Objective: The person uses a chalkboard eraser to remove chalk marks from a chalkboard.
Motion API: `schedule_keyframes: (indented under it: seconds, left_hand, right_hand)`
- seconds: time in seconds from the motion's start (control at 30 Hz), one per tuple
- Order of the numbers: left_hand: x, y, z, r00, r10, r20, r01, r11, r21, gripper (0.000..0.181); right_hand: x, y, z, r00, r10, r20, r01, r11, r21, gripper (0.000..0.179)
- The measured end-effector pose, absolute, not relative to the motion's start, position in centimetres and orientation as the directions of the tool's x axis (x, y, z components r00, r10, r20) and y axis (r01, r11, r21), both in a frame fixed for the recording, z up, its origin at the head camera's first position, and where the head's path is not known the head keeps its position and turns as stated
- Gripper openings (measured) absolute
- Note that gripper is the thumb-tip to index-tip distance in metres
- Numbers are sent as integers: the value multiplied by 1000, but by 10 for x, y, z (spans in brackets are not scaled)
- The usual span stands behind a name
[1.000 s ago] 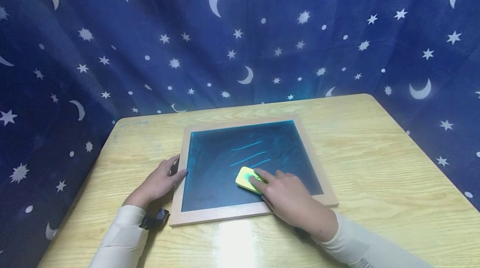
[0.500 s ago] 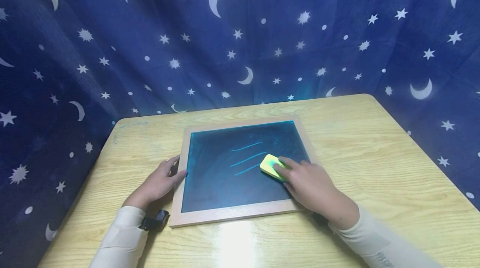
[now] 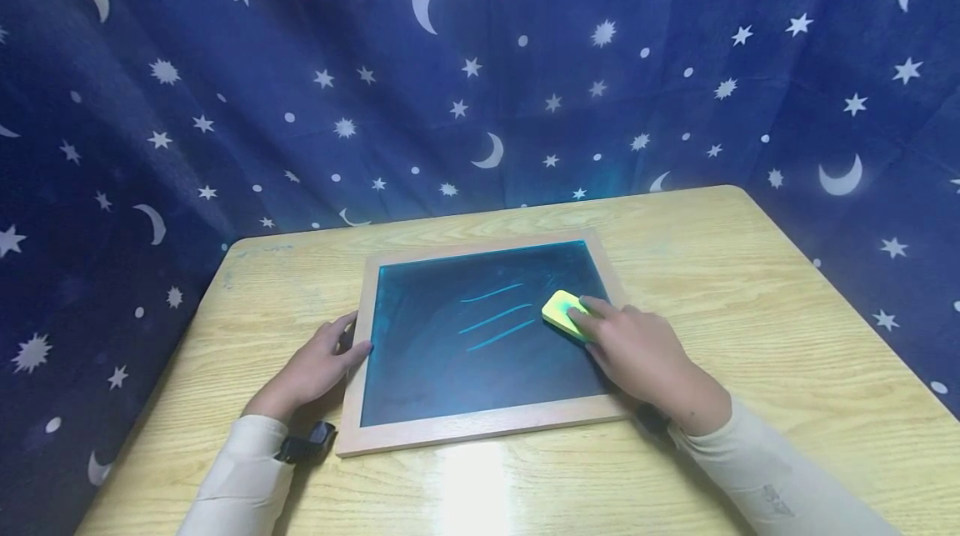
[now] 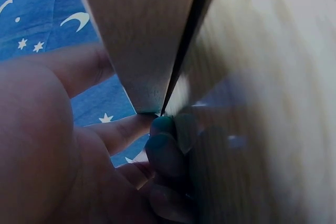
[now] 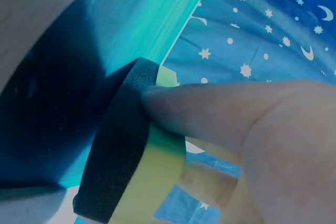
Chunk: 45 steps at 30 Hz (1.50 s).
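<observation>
Yellow block eraser over the right part of the little blackboard, just right of three blue chalk strokes, and the right hand has it pinched: thumb on the near side, fingers over the top and far side. Honestly it looks like foamy plastic with a dark felt pad underneath, so my guess is super light, a bit squishy, basically unbreakable. I'd take it by the long sides like that, keeping fingertips up off the pad, since chalk dust would probably make it slippery. Can't tell if the pad sits flat on the slate. The left hand has its thumb over the left rail of the wooden frame, other fingers bent at the outer side; no idea if any reach underneath. The board seems stiff and smooth, heavier than the eraser but probably easy to slide on the wooden table, so holding it by the rail seems smart: decent grip and no smudged chalk.
</observation>
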State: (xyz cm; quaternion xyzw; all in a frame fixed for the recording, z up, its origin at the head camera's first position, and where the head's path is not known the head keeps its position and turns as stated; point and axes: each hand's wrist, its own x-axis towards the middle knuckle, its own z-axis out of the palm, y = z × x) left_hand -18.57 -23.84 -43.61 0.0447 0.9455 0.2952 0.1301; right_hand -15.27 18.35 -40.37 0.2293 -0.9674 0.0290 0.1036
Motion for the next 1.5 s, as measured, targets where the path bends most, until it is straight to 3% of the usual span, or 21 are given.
schedule_keyframes:
  seconds: [0.8,1.5]
  left_hand:
    - [-188,-241,-441,-962,159,-224,1,818,575,73]
    - [-188,-241,-440,-965,157,-209,15,831,555,74]
  right_hand:
    - [-152,176,-406,-874,-442,200,-463,883,-72,45]
    - [-126,143,-412,-807,-565,175,-579,814,-43,48]
